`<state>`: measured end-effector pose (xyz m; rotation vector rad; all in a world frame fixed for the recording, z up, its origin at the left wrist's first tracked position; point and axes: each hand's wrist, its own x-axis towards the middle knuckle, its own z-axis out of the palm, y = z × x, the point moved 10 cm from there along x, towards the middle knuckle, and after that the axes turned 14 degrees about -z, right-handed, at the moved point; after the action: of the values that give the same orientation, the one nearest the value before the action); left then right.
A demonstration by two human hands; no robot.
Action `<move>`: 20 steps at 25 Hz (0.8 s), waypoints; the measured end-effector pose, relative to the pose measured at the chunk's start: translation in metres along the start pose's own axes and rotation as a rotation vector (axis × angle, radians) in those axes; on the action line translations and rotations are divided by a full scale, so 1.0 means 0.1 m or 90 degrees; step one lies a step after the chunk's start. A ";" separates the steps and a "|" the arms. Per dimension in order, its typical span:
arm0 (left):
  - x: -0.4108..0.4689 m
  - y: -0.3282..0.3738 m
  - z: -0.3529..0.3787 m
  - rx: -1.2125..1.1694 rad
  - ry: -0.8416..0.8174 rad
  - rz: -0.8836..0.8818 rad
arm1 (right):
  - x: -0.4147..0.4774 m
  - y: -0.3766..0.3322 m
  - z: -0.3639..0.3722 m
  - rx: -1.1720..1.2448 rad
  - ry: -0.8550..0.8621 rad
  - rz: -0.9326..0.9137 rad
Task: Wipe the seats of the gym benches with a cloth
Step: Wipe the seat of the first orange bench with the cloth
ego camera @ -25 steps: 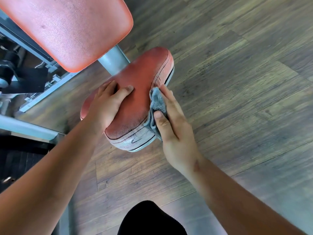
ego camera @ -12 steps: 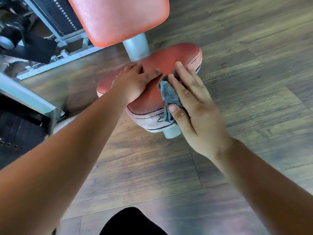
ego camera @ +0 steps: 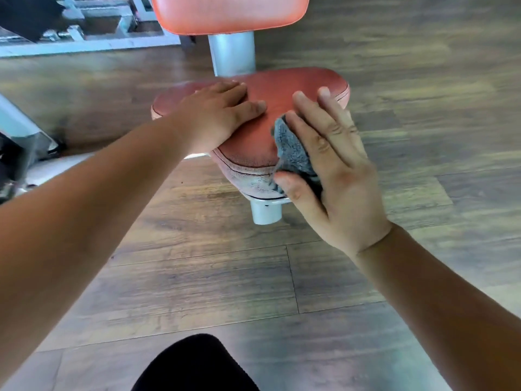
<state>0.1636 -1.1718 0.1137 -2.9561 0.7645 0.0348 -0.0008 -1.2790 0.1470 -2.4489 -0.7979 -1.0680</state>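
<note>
The flat left hand (ego camera: 217, 115) steadies the seat (ego camera: 284, 86) so the straight-fingered right hand (ego camera: 334, 156) can press the cloth (ego camera: 293, 152) along its near edge.

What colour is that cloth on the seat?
Grey-blue. The cloth shows best in the head view, pressed under the right hand.
</note>
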 end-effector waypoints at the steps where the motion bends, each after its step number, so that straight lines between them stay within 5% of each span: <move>1: -0.01 0.01 -0.01 0.006 -0.011 0.000 | -0.03 0.02 -0.03 0.007 -0.026 -0.014; 8: -0.02 0.03 0.02 -0.031 0.007 0.036 | 0.12 -0.15 0.13 -0.071 -0.087 -0.075; 13: 0.00 0.00 0.04 -0.067 0.034 0.048 | 0.04 -0.11 0.02 -0.085 -0.066 -0.004; 17: 0.00 0.00 0.05 -0.092 0.008 0.057 | 0.28 -0.53 0.25 -0.214 -0.117 -0.125; 20: -0.03 -0.01 0.04 -0.038 0.005 0.029 | -0.02 -0.22 0.02 -0.140 -0.111 -0.072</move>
<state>0.1615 -1.1688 0.1099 -2.9957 0.8464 0.0493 -0.0141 -1.2614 0.1465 -2.7404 -0.9263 -1.0422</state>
